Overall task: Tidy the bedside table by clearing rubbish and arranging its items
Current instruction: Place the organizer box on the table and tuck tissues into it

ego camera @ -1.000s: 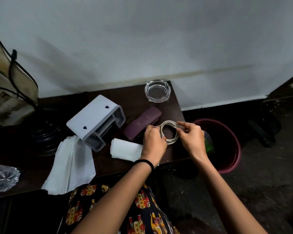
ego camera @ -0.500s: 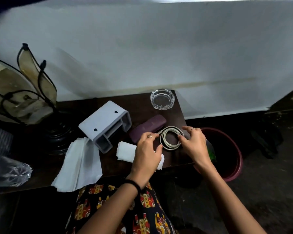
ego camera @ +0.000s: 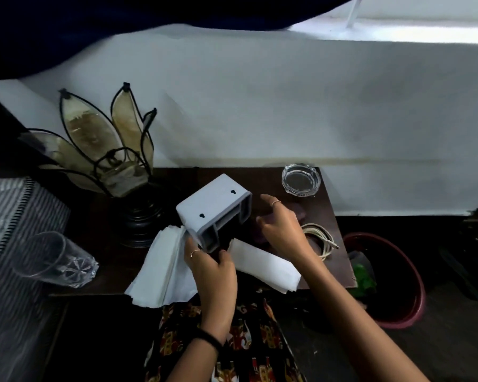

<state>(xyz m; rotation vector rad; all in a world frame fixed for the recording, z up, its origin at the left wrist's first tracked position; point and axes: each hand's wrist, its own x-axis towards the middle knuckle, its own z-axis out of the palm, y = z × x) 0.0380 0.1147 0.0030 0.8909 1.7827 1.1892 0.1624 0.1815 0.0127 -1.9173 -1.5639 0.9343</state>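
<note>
A dark wooden bedside table holds a grey-white plastic holder lying on its side. My left hand grips the holder's near open end with thumb and fingers. My right hand hovers just right of the holder with fingers loosely spread, holding nothing. A coiled white cable lies on the table beside my right wrist. A loose stack of white tissues overhangs the front edge, and a folded tissue lies under my right forearm. A purple case is mostly hidden under my right hand.
A glass ashtray sits at the table's back right corner. A petal-shaped lamp stands at the back left. A clear tumbler lies on its side at the left by striped bedding. A red bin stands on the floor at the right.
Both hands let go of the coiled cable, which now lies on the table. My left hand moved left and took hold of the plastic holder. The view tilted up and left.
</note>
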